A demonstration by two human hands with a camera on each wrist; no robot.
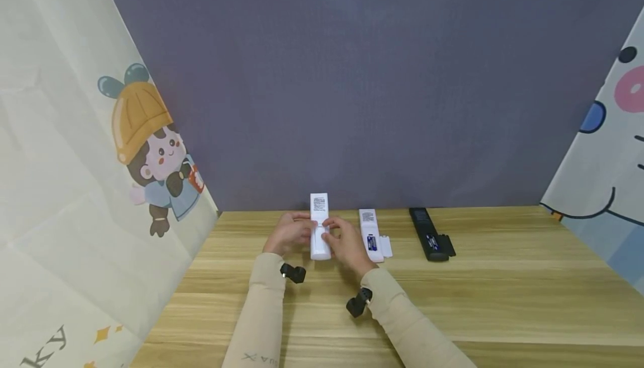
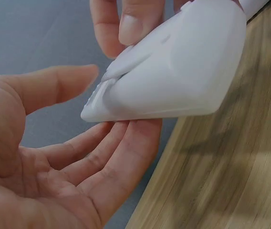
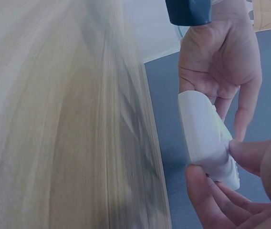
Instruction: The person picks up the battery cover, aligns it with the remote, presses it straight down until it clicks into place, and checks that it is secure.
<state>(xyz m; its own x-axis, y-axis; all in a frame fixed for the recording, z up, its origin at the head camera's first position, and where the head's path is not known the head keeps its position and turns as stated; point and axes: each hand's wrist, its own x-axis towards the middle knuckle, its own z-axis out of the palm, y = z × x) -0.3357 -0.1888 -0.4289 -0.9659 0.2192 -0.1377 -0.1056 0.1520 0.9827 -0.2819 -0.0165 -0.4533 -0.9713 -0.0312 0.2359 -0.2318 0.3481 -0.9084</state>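
Below the fingers lies the wood-grain table (image 1: pixel 503 301). The left hand (image 1: pixel 290 232), loosely bent, cradles the slim white plastic remote control (image 1: pixel 320 232), thumb at its edge, seemingly for steadiness; the right hand (image 1: pixel 351 245) pinches it, thumb against its white plastic battery cover (image 2: pixel 131 61).

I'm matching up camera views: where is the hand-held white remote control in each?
Head: white remote control, just below centre.
Left wrist: white remote control, upper middle, reaching right.
Right wrist: white remote control, right of centre.
Shared landmark: wood-grain tabletop, visible in all three.
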